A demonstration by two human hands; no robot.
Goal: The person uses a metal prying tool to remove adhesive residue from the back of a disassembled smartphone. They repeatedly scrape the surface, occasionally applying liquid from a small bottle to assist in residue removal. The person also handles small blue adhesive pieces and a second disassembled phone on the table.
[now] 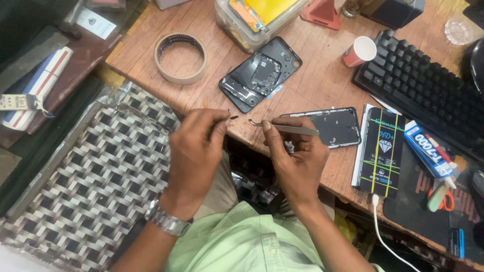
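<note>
Steel tweezers (290, 128), curved at the tip, sit clamped in the right hand (297, 161) above the edge of a worn wooden desk (322, 80). The left hand (194, 156), a metal watch (166, 219) at its wrist, has its fingers closed on a tiny dark part (234, 117), held just short of the tweezer tip. Between and beyond the hands lies an opened phone (260, 74), its dark circuitry bare; a flat black frame (333, 126) rests just beside the right hand. A tan tape roll (180, 58) lies to the left of the phone. At right, a tall black packet (384, 151) with yellow-green stripes and a diamond emblem lies by a blue-and-white glue tube (428, 149), near a black keyboard (423, 95). A red paper cup (359, 52) lies on its side. Below the desk spreads a woven black-and-white mat (96, 171).
</note>
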